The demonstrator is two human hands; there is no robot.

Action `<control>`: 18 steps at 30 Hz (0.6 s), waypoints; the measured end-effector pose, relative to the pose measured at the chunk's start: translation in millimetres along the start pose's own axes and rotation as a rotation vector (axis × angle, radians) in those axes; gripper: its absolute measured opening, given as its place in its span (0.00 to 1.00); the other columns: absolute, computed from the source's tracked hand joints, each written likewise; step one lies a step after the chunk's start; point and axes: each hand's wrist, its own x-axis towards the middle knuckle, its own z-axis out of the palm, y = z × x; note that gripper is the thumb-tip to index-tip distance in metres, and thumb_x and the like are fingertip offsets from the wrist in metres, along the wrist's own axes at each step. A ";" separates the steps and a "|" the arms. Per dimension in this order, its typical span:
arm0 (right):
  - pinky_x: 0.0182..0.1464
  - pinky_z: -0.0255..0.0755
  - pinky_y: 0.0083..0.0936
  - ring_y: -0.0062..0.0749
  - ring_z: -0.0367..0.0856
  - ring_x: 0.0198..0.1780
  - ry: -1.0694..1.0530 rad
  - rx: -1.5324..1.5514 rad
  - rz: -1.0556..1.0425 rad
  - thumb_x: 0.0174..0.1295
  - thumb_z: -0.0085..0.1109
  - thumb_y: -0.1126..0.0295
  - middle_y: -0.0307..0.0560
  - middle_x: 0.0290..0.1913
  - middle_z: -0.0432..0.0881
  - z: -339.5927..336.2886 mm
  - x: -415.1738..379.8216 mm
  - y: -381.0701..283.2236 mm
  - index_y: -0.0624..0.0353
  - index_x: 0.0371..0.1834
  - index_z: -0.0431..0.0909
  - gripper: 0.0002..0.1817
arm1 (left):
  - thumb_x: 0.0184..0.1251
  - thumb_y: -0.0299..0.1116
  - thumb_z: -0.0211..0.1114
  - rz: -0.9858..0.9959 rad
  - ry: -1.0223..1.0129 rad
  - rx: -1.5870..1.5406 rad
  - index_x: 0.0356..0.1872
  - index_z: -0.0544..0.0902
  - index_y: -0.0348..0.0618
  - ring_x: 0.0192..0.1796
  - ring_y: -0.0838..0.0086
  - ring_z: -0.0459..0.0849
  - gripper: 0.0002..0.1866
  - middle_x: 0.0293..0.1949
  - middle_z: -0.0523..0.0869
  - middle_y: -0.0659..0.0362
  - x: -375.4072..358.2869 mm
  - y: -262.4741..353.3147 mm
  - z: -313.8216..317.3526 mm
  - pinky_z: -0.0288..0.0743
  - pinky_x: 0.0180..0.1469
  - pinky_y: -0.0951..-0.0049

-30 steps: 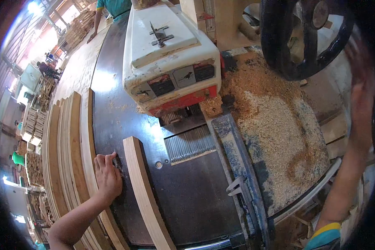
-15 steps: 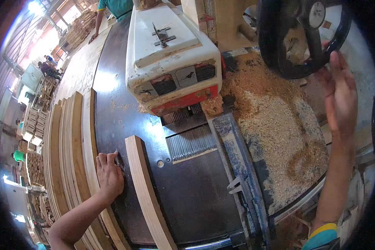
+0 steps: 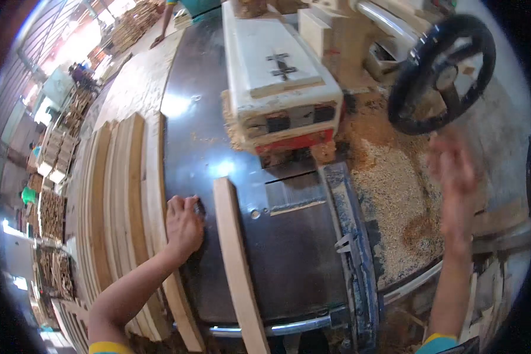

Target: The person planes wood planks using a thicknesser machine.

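My left hand (image 3: 184,227) rests on the dark metal machine table (image 3: 289,259), its fingers curled at a small dark object (image 3: 200,206) that I cannot make out. To its right a squared length of timber (image 3: 237,259) lies lengthwise, sticking out past the table's front edge. Stacked boards (image 3: 121,206) stand close on its left. Smeared by motion, my right hand (image 3: 454,165) hangs just below the black handwheel (image 3: 398,112), over the sawdust side of the machine.
The white machine housing (image 3: 286,97) stands over the table, with a ribbed plate (image 3: 295,192) before it. A blue metal fence (image 3: 351,236) runs along the right, beside heaped sawdust (image 3: 404,200). Another person's arm (image 3: 166,26) reaches in at the far end. Timber piles (image 3: 53,215) line the left.
My right hand has come off the handwheel's rim and dropped below it. The view has swung, so the machine and boards appear further right. My left hand keeps its place beside the timber.
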 end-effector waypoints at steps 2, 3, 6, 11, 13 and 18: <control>0.57 0.73 0.29 0.28 0.78 0.55 -0.090 -0.019 -0.086 0.72 0.65 0.68 0.43 0.58 0.81 19.6 -49.3 22.3 0.60 0.68 0.76 0.23 | 0.60 0.25 0.60 -0.011 -0.022 -0.023 0.61 0.76 0.38 0.56 0.46 0.74 0.24 0.49 0.74 0.44 0.8 1.7 -5.7 0.69 0.62 0.48; 0.60 0.73 0.31 0.32 0.78 0.59 -0.230 -0.176 0.060 0.69 0.67 0.71 0.45 0.59 0.80 22.7 -73.1 11.1 0.59 0.69 0.75 0.25 | 0.61 0.25 0.61 -0.001 -0.030 0.006 0.60 0.76 0.38 0.57 0.45 0.74 0.23 0.50 0.74 0.43 -0.2 0.3 -4.7 0.70 0.62 0.49; 0.71 0.68 0.41 0.48 0.73 0.70 -0.431 -0.398 0.084 0.66 0.68 0.72 0.54 0.66 0.73 37.0 -140.2 8.0 0.57 0.73 0.70 0.31 | 0.62 0.26 0.62 -0.002 -0.044 0.013 0.59 0.77 0.38 0.58 0.45 0.75 0.21 0.51 0.76 0.42 2.9 -2.1 -6.4 0.71 0.62 0.50; 0.76 0.59 0.57 0.67 0.58 0.76 -0.313 -0.625 0.036 0.71 0.66 0.62 0.65 0.73 0.61 53.7 -223.9 27.0 0.57 0.79 0.62 0.36 | 0.67 0.25 0.63 -0.228 0.175 -0.256 0.55 0.78 0.36 0.51 0.50 0.79 0.16 0.45 0.80 0.46 -28.1 25.5 -28.1 0.74 0.57 0.53; 0.74 0.61 0.56 0.64 0.61 0.75 -0.270 -0.626 -0.011 0.72 0.66 0.59 0.62 0.73 0.63 52.1 -236.6 24.9 0.57 0.79 0.62 0.36 | 0.68 0.27 0.64 -0.297 0.154 -0.437 0.55 0.78 0.36 0.50 0.51 0.79 0.16 0.46 0.81 0.46 -76.0 54.3 -62.5 0.74 0.56 0.53; 0.71 0.67 0.54 0.61 0.66 0.72 -0.228 -0.624 -0.087 0.72 0.65 0.55 0.59 0.70 0.66 53.2 -237.8 33.7 0.54 0.77 0.65 0.35 | 0.67 0.41 0.74 -0.447 -0.187 -0.600 0.63 0.73 0.29 0.50 0.49 0.78 0.32 0.48 0.78 0.42 -212.3 129.6 -98.6 0.74 0.57 0.52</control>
